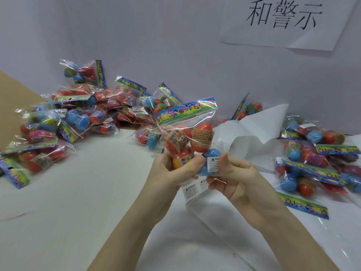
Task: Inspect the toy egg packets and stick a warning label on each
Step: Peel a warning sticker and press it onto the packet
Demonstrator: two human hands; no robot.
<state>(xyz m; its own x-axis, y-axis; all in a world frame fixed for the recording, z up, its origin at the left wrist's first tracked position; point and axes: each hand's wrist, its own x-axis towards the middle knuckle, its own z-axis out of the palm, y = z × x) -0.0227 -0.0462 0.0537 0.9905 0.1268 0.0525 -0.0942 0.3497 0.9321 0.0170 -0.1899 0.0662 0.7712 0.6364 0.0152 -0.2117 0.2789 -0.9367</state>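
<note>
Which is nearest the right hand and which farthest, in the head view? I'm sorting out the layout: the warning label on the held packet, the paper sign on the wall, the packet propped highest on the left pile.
1. warning label, under the right hand thumb.
2. propped packet, far left, against the wall.
3. paper sign, top right, on the wall.

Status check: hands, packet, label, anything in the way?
Left hand grips held packet. Right hand presses warning label onto it, label sheet beneath. Nothing in the way.
</note>
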